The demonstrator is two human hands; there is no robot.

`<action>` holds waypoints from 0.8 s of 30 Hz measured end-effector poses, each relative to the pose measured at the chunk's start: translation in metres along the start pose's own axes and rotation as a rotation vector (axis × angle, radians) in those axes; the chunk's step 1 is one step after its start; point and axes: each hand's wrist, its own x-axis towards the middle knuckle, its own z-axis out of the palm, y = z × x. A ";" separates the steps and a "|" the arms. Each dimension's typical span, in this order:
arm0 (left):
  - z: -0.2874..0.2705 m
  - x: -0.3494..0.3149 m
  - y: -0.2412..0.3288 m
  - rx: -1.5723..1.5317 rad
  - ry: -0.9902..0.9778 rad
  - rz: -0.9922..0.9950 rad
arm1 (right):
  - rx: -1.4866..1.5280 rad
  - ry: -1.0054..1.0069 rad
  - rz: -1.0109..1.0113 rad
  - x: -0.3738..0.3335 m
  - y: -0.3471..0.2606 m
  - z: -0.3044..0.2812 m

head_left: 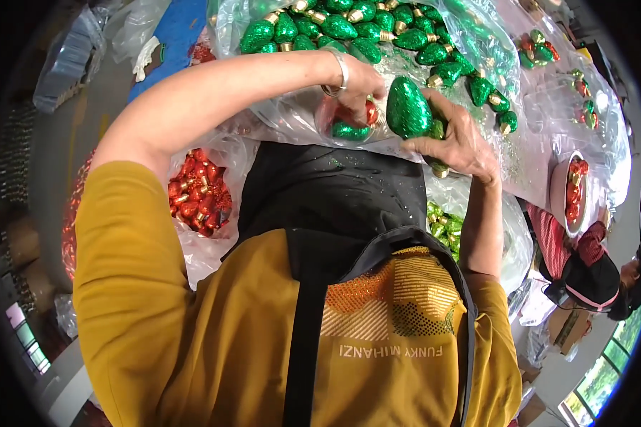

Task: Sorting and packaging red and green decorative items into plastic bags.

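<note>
The person's right hand [459, 139] grips a large green glittery bulb [409, 107] between thumb and fingers over the plastic-covered table [541, 146]; just beside it, the left hand [361, 87] bends its fingers down at a small red bulb [371, 112], though I can't tell whether they pinch it. Beyond both hands spreads a heap of gold-capped green bulbs [367, 30], while red bulbs [199, 196] lie left of the black apron [327, 188].
</note>
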 end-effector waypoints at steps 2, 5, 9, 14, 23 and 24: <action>0.006 0.001 -0.008 -0.006 0.124 -0.034 | 0.001 0.091 0.087 0.003 -0.003 0.005; 0.000 -0.005 0.000 0.083 0.060 -0.137 | 0.083 0.151 0.052 0.000 0.008 0.009; -0.022 -0.029 0.015 0.144 0.122 -0.134 | 0.193 0.285 0.002 -0.014 0.019 0.020; -0.023 -0.089 0.029 -0.026 0.552 -0.143 | 0.232 0.624 0.171 -0.007 0.061 -0.006; 0.041 -0.141 0.038 -0.908 1.298 -0.131 | -0.748 0.404 0.230 0.049 0.160 0.019; 0.045 -0.140 0.038 -0.904 1.380 -0.140 | -0.750 0.412 0.246 0.048 0.149 0.017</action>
